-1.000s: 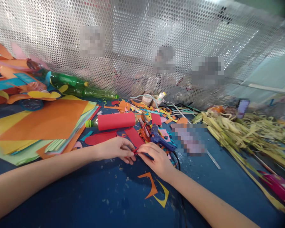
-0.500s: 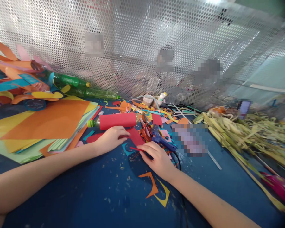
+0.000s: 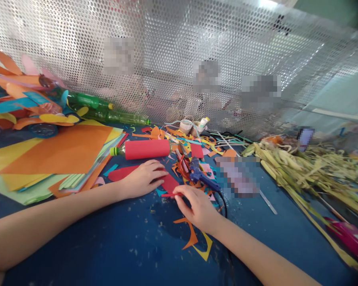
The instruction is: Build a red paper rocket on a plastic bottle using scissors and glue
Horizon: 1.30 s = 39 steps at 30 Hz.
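Looks to me like you're at the small-parts step, handling cut paper bits rather than the bottle itself. Your right hand (image 3: pixel 195 204) has a narrow pinch on a thin, rolled-or-folded red paper strip (image 3: pixel 167 195), with the free end poking out toward your left. Your left hand (image 3: pixel 146 176) sits palm-down with its fingers loosely curled over a flat red paper piece with a rounded end (image 3: pixel 119 174); can't tell if it's gripping anything, the fingertips don't show it. Just behind that hand is the clear plastic bottle wrapped in red paper with a lime-green cap (image 3: pixel 147 149), lying on its side on the blue tabletop (image 3: pixel 116 242), touched by neither hand. The blue glue gun with a black cord (image 3: pixel 207 180) lies just beyond your right hand. My take: the next move calls for keeping that pinch light so the strip doesn't crush, and freeing the left fingers without dragging the flat piece. Watch that cord too, it runs close by your right wrist.
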### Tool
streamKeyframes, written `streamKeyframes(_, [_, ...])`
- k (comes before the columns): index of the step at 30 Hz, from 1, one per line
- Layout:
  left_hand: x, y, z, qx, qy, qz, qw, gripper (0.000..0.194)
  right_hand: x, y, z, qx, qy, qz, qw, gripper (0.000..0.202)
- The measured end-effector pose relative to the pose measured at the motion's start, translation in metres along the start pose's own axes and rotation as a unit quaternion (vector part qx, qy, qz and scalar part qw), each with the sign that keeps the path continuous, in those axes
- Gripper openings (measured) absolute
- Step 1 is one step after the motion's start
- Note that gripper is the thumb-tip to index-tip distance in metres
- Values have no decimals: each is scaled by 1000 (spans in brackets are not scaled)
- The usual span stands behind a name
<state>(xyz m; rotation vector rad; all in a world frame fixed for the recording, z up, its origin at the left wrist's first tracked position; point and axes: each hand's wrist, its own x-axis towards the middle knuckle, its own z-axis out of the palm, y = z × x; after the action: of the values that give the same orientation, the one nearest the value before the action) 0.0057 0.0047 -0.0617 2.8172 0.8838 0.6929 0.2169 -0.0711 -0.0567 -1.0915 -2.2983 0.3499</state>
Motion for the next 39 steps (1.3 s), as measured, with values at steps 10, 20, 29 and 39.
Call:
streamKeyframes(10, [-1,4,-3,-73,-21,11,997,42,4,9,-1,112,110,136,978,9])
streamKeyframes(20, [3,3,-1,-150,-17,17,988,25,3,9,-1,156,129,137,970,8])
streamKeyframes(29, [3,17,-13,-152,51,-34,986,28,1,8,1,267,201,135,933,12])
streamKeyframes(39, [0,27,-12,-208,2,-12,978,50,-3,-5,0,280,111,42,953,12])
